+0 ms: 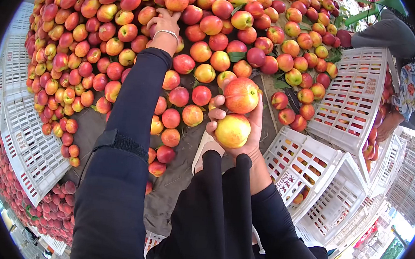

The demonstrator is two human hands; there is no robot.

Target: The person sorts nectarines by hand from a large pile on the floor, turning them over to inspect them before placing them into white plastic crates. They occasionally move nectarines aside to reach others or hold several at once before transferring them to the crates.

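The right hand (239, 127) sat low in the middle, curled around 2 nectarines (237, 113), 1 stacked on the other. At 11 o'clock, the left hand (163, 24) reached into the big fruit pile (102, 48), fingers closing on 1 fruit (176, 1). At 3 o'clock stood white crates (351, 102).

The left hand (163, 24) lies among the heaped nectarines (127, 30), its fingertips hidden under the fruit. The right hand's (239, 132) palm is covered by the two nectarines it holds. A co-worker (403, 62) at upper right is cut off by the edge. Printing on the white crates (351, 97) is too small to read.
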